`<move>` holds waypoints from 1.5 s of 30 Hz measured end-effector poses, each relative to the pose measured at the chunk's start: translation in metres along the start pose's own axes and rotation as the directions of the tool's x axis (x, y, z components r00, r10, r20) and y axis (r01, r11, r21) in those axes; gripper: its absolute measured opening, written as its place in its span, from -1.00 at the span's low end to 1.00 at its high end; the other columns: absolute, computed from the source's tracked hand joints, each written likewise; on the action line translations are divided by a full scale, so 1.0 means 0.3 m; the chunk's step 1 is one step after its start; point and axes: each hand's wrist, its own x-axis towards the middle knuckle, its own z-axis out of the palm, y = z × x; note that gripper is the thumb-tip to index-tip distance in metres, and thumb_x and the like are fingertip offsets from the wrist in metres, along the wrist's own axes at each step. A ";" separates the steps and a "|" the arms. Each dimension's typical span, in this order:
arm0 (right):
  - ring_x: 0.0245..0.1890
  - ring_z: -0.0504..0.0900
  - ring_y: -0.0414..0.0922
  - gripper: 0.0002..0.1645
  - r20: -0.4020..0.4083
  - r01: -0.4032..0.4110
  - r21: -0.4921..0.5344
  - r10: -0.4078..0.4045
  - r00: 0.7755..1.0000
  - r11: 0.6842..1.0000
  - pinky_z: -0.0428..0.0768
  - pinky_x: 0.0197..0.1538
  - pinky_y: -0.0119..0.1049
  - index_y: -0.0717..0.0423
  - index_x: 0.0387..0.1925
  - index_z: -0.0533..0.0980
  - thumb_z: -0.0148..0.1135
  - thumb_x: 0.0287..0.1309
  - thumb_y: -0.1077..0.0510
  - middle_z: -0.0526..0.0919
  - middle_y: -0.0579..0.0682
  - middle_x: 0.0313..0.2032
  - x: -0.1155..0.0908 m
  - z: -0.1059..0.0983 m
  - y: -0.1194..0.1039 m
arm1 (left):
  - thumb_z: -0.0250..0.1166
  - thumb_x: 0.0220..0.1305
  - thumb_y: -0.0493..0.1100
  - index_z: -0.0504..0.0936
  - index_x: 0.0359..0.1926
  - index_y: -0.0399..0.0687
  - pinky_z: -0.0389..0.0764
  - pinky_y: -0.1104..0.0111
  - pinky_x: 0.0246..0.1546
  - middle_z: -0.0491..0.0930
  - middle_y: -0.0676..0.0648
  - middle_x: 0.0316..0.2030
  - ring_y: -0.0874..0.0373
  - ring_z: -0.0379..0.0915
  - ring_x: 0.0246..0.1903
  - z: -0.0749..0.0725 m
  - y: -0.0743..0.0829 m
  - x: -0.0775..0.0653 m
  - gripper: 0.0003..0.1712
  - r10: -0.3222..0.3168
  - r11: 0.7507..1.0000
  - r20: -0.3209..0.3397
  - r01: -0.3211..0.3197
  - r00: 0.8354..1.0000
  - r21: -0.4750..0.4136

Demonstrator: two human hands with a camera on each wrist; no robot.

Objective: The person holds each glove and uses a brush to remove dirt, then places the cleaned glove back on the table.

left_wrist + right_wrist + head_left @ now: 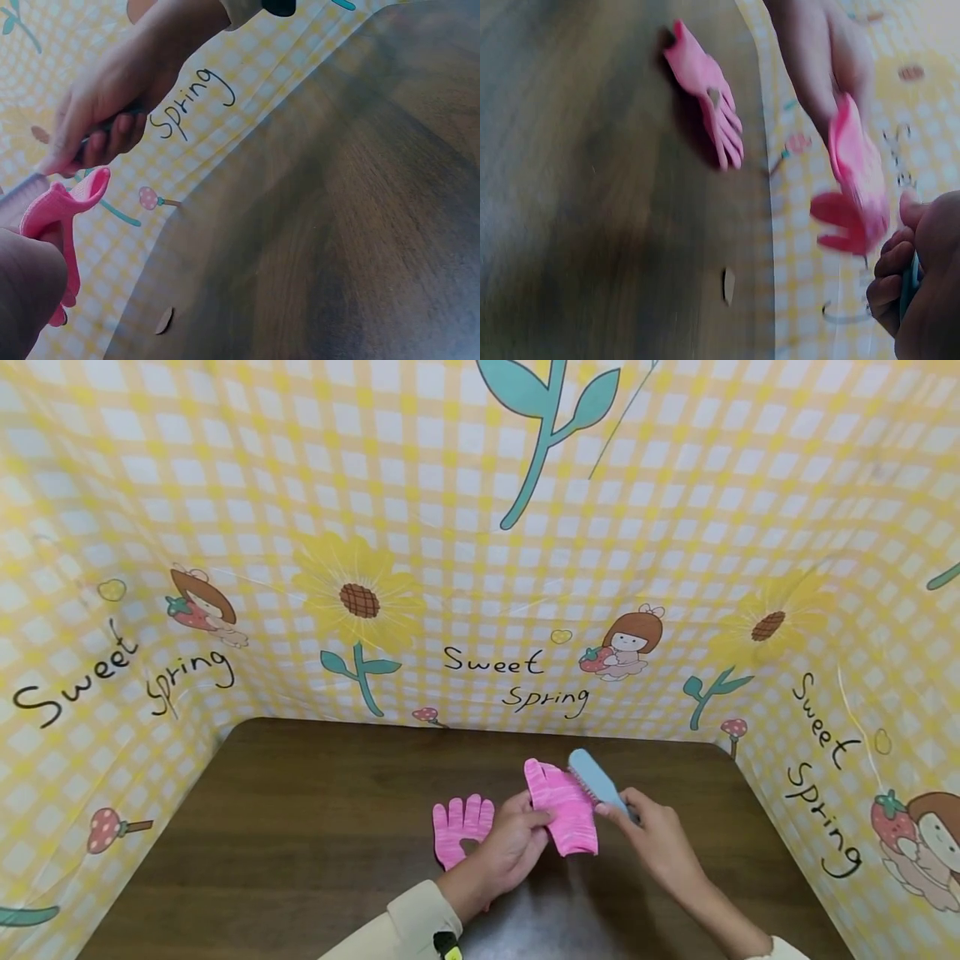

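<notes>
My left hand (512,847) pinches a pink knitted glove (572,817) above the table, thumb over its near face. The glove's open cuff points down towards me. In my right hand (660,835) is a light blue brush (591,772), gripped by its handle, with the bristles against the glove's upper right side. A second pink glove (452,831) lies on the table left of my left hand, fingers pointing away. On it sits a small dark patch (714,96); whether it is loose or part of the glove, I cannot tell. The left forearm partly hides this glove in the head view.
Brown wood-grain table (315,860) lies under the hands. A small flat grey-brown piece (729,286) rests on it, apart from the glove. Yellow checked cloth (480,568) printed with flowers and lettering rises along the back and both sides.
</notes>
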 end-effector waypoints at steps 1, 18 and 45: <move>-0.63 0.18 -0.36 -0.76 0.011 0.035 -0.001 -0.035 0.999 0.999 0.24 -0.57 -0.45 0.00 -0.27 0.58 0.33 0.29 -0.07 0.27 -0.23 -0.63 -0.009 0.010 -0.012 | -0.13 0.34 -0.54 0.22 0.37 -0.56 0.39 0.22 0.42 0.49 -0.15 0.14 0.13 0.39 0.20 0.003 0.001 0.001 -0.44 -0.006 1.000 0.002 0.006 1.000 0.000; -0.63 0.14 -0.41 -0.78 0.072 0.114 -0.027 -0.111 0.991 0.993 0.23 -0.54 -0.48 -0.01 -0.33 0.54 0.33 0.27 -0.04 0.19 -0.26 -0.64 0.006 0.022 -0.016 | -0.18 0.38 -0.55 0.14 0.45 -0.53 0.15 -0.07 0.55 0.28 -0.38 0.43 -0.02 0.27 0.38 -0.001 0.009 -0.002 -0.39 -0.019 0.999 0.056 0.021 0.998 -0.034; -0.63 0.19 -0.39 -0.78 0.075 0.094 0.032 -0.097 0.992 0.995 0.26 -0.57 -0.47 -0.06 -0.30 0.56 0.31 0.31 -0.09 0.25 -0.27 -0.63 -0.005 0.012 -0.020 | -0.14 0.35 -0.53 0.19 0.40 -0.55 0.24 0.15 0.53 0.43 -0.23 0.27 0.10 0.32 0.29 -0.004 0.008 -0.001 -0.42 0.011 1.000 0.023 -0.011 1.000 -0.009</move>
